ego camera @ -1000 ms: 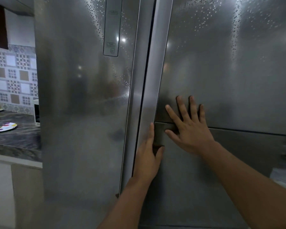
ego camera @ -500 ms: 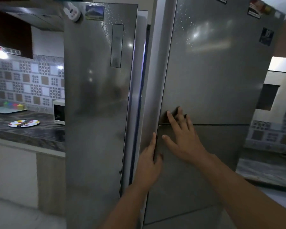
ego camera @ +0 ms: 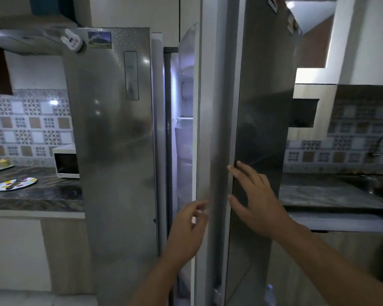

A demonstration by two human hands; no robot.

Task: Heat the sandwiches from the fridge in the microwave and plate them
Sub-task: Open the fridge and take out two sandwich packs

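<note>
fridge door swinging, sandwiches nowhere in sight

and here we are at the fridge, the right-hand fridge door (ego camera: 261, 129) standing partly open, a lit strip of interior (ego camera: 182, 133) showing in the gap just left of its edge. the left hand (ego camera: 186, 228) sits at that edge, fingers loosely curled toward it. whether they actually touch the steel i can't tell, the fingertips are blurred. the right hand (ego camera: 255, 199) is spread wide, fingers straight, laid on the door's outer face just right of the edge, holding nothing.

that door looks tall, stiff and heavy, smooth steel with little to grab on the flat. the best purchase, i'd say, is the long vertical edge where the left hand is, fingers hooked behind it. a flat palm on that sheen could slip.

the sandwiches? by the task they're inside the fridge, but none can be seen. the gap shows only pale shelves and door bins, all washed out by the light, and the door blocks the rest.

left of the door, past the closed left door (ego camera: 111, 151), the microwave (ego camera: 66, 162) sits on the counter half hidden by the fridge side, and a patterned plate (ego camera: 14, 184) lies further left with something dark on it that i can't make out.
</note>
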